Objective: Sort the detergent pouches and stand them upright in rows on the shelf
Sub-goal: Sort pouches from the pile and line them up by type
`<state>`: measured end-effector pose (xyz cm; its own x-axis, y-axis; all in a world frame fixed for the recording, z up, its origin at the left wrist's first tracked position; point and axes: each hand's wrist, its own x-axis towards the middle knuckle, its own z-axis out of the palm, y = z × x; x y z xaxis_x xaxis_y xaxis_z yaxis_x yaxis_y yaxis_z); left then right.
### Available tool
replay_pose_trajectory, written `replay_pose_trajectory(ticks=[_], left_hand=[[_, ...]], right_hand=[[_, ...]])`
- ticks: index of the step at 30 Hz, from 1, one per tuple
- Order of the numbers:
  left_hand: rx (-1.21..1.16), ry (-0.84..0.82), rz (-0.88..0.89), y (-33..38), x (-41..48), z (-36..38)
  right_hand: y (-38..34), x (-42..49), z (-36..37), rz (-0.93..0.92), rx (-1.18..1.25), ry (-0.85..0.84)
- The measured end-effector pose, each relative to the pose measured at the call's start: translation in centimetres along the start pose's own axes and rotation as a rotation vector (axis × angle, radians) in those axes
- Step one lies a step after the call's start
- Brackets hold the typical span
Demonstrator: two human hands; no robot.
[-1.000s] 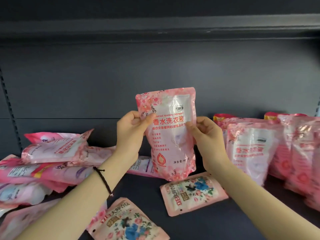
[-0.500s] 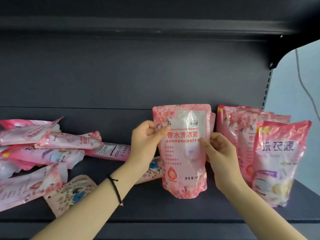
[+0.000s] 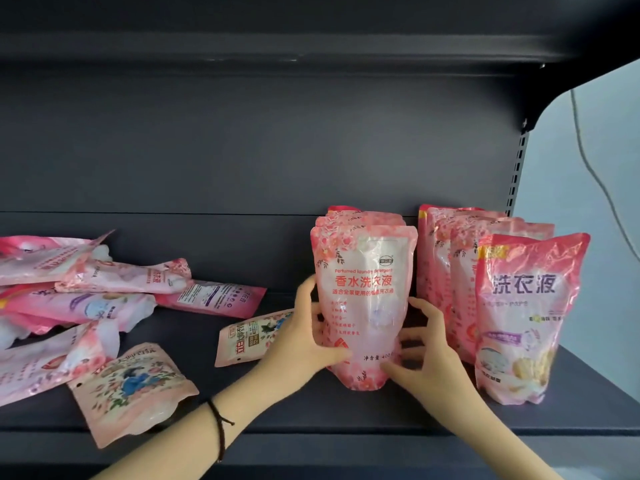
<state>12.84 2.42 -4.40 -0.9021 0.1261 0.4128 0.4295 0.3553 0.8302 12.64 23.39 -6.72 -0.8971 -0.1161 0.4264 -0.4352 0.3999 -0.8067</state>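
Head view shows us a dark shelf (image 3: 311,420) with a dark back panel and another board (image 3: 277,50) overhead. At the left, a loose heap of pink pouches (image 3: 69,292) lies flat, some overlapping. Nearer the front edge lies a flowered pouch (image 3: 131,386), and a second flat pouch (image 3: 249,336) lies just behind our left wrist, partly hidden by it. A thin cable (image 3: 595,174) hangs on the pale wall beyond the shelf's right end.

Our left hand (image 3: 304,344) grips the left edge of a pink detergent pouch (image 3: 363,299), fingers curled behind it and thumb on its lower front. Our right hand (image 3: 426,355) holds the lower right side, fingers spread and bent round the edge, thumb pressing the front near the base. A dark cord bracelet (image 3: 220,427) circles the left wrist.

That pouch is upright, label facing us, right of the shelf's middle, with its base down at the board; we cannot tell whether it bears its own weight. Directly behind it stand matching pouches (image 3: 346,216), only their tops showing. Just to the right runs another upright row (image 3: 446,258), and a pouch with a purple label (image 3: 526,317) stands at the front of it, close to our right hand but apart from it.
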Motion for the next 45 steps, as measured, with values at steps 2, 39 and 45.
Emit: replay_pose_trajectory(ticks=[2, 39, 45], left_hand=[[0.049, -0.004, 0.008, -0.8, -0.2, 0.7], [1.632, -0.246, 0.144, -6.6, 4.7, -32.4], [1.247, -0.25, 0.063, -10.4, 7.4, -34.7]], right_hand=[[0.2, 0.1, 0.4, -0.022, -0.023, 0.018], [-16.9, 17.0, 21.8, -0.708, -1.236, -0.525], [-16.1, 21.4, 28.5, -0.266, -0.981, -0.634]])
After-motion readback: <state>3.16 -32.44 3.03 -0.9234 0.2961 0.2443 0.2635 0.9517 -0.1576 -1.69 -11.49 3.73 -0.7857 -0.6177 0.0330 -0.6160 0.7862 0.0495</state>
